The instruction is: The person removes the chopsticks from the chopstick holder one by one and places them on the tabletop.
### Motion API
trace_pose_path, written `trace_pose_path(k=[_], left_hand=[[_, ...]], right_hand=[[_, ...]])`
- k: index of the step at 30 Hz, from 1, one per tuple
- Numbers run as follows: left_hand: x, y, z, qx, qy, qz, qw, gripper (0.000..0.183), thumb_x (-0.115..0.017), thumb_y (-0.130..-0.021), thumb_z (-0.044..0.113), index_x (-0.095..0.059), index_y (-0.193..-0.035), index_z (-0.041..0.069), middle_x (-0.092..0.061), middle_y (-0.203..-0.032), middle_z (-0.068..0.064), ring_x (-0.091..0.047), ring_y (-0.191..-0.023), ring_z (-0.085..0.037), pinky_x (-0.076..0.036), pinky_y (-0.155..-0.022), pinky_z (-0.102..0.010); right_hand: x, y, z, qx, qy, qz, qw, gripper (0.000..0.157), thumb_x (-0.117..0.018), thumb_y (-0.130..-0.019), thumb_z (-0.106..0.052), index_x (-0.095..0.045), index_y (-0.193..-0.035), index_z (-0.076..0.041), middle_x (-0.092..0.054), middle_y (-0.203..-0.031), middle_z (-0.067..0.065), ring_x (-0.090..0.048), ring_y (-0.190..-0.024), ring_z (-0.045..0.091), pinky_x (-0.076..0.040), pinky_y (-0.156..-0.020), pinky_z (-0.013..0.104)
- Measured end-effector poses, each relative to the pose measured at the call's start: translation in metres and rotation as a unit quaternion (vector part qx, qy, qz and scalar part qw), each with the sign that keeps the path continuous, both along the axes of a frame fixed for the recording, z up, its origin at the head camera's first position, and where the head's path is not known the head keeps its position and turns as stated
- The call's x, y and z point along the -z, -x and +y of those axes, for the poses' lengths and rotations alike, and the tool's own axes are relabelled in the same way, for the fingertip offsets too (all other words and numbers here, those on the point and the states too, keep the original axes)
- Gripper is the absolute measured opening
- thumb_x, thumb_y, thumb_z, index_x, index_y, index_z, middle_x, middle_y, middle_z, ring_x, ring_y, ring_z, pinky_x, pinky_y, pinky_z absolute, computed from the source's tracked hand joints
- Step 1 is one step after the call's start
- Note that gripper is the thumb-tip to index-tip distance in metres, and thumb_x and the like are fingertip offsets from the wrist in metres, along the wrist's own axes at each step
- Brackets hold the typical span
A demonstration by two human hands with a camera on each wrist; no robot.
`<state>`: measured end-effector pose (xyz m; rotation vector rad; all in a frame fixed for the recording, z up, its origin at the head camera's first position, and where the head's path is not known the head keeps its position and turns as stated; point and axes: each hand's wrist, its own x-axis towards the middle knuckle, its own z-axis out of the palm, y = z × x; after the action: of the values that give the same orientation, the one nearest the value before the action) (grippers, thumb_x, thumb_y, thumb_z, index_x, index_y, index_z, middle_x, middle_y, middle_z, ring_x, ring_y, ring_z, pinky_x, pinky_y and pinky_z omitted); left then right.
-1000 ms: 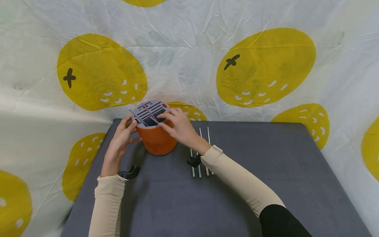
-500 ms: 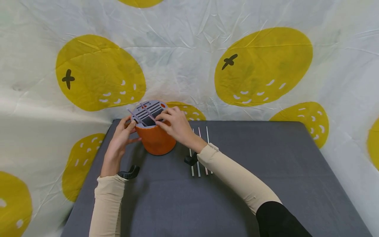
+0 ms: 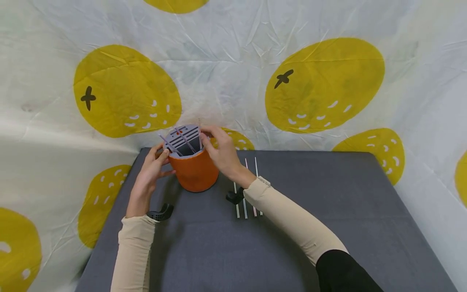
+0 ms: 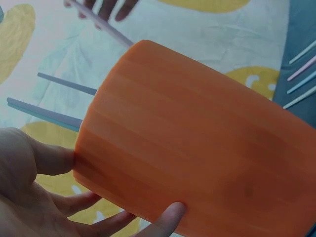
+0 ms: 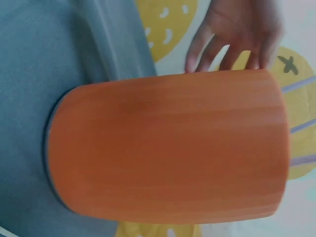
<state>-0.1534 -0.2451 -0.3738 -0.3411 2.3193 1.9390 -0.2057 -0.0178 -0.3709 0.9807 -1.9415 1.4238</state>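
The fingers of the right hand [image 3: 222, 153] are drawn in to a narrow pinch on a pale purple stick [image 3: 200, 140], probably so that it can be steered by its upper part. Its lower end drops behind the rim of the orange holder [image 3: 194, 173]; how deep it sits is hidden. On the holder's left side, the left hand [image 3: 147, 174] spreads its fingers moderately wide, thumb at the rim and the others against the wall, likely to brace it against tipping. The holder stands upright near the counter's far edge, its slotted top [image 3: 185, 132] facing up, within reach of both hands. Other purple sticks [image 3: 184, 140] lean out of it. To the right, loose sticks [image 3: 257, 167] lie side by side on the dark counter [image 3: 350, 198], perhaps lined up for easy picking, partly covered by the right sleeve [image 3: 292, 221].
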Motion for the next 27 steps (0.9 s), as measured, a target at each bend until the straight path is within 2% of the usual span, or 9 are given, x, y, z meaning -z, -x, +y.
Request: trace_pose_path(k=[3, 6, 10, 13, 16, 20, 24, 27], left_hand=[[0.002, 0.0, 0.0, -0.001, -0.003, 0.001, 1.0, 0.064, -0.04, -0.104, 0.041, -0.014, -0.159, 0.02, -0.02, -0.163, -0.014, -0.036, -0.135, -0.036, -0.058, -0.092, -0.046], [0.003, -0.001, 0.0, 0.0, -0.006, 0.006, 1.0, 0.064, -0.04, -0.104, 0.041, -0.014, -0.159, 0.02, -0.021, -0.162, -0.015, -0.036, -0.136, -0.037, -0.059, -0.09, -0.044], [0.005, -0.001, 0.0, -0.001, -0.006, 0.009, 0.9999, 0.064, -0.04, -0.104, 0.041, -0.014, -0.159, 0.021, -0.021, -0.162, -0.015, -0.036, -0.137, -0.037, -0.057, -0.093, -0.047], [0.006, -0.002, 0.0, -0.003, -0.006, 0.008, 0.9999, 0.064, -0.04, -0.105, 0.041, -0.013, -0.159, 0.021, -0.021, -0.162, -0.014, -0.036, -0.137, -0.037, -0.054, -0.098, -0.052], [0.006, -0.003, -0.001, -0.004, -0.005, 0.005, 1.0, 0.063, -0.039, -0.105, 0.041, -0.013, -0.159, 0.022, -0.02, -0.163, -0.013, -0.035, -0.138, -0.037, -0.053, -0.099, -0.053], [0.006, -0.004, -0.001, -0.003, -0.005, 0.004, 1.0, 0.064, -0.038, -0.105, 0.042, -0.012, -0.159, 0.022, -0.018, -0.164, -0.012, -0.033, -0.138, -0.038, -0.053, -0.099, -0.053], [0.007, -0.004, -0.001, -0.004, 0.0, 0.006, 1.0, 0.064, -0.039, -0.104, 0.044, -0.013, -0.159, 0.023, -0.019, -0.164, -0.01, -0.034, -0.138, -0.037, -0.053, -0.099, -0.053], [0.007, -0.004, -0.001, -0.004, 0.002, 0.007, 1.0, 0.063, -0.04, -0.104, 0.044, -0.014, -0.159, 0.024, -0.02, -0.164, -0.01, -0.035, -0.138, -0.037, -0.054, -0.098, -0.052]], right_hand=[[-0.007, -0.004, 0.003, 0.004, 0.053, 0.013, 0.999, 0.019, -0.063, -0.096, -0.007, -0.064, -0.114, -0.006, -0.067, -0.103, 0.008, -0.063, -0.094, 0.017, -0.055, -0.086, 0.029], [-0.016, -0.009, 0.007, 0.003, 0.116, 0.007, 0.993, 0.018, -0.062, -0.095, -0.003, -0.063, -0.113, -0.003, -0.067, -0.099, 0.015, -0.066, -0.088, 0.023, -0.058, -0.083, 0.03], [-0.03, -0.016, 0.014, -0.02, 0.218, -0.04, 0.975, 0.016, -0.056, -0.098, 0.001, -0.058, -0.113, 0.004, -0.062, -0.1, 0.026, -0.064, -0.084, 0.037, -0.06, -0.078, 0.033], [-0.036, -0.015, 0.021, -0.041, 0.286, -0.081, 0.954, 0.016, -0.052, -0.1, 0.001, -0.055, -0.114, 0.006, -0.055, -0.103, 0.033, -0.06, -0.084, 0.048, -0.061, -0.075, 0.034], [-0.034, -0.006, 0.028, -0.038, 0.333, -0.121, 0.934, 0.015, -0.051, -0.102, -0.005, -0.055, -0.115, 0.002, -0.055, -0.102, 0.029, -0.059, -0.087, 0.051, -0.062, -0.072, 0.041], [-0.026, 0.007, 0.039, -0.028, 0.391, -0.188, 0.901, 0.016, -0.054, -0.101, -0.015, -0.058, -0.114, -0.006, -0.059, -0.098, 0.019, -0.064, -0.085, 0.041, -0.062, -0.07, 0.049], [-0.019, 0.012, 0.051, -0.021, 0.433, -0.265, 0.861, 0.019, -0.058, -0.1, -0.022, -0.061, -0.113, -0.009, -0.061, -0.098, 0.016, -0.066, -0.079, 0.028, -0.062, -0.068, 0.045], [-0.012, 0.013, 0.061, 0.001, 0.438, -0.328, 0.837, 0.017, -0.059, -0.1, -0.024, -0.062, -0.109, -0.01, -0.061, -0.094, 0.011, -0.064, -0.074, 0.024, -0.062, -0.064, 0.04]])
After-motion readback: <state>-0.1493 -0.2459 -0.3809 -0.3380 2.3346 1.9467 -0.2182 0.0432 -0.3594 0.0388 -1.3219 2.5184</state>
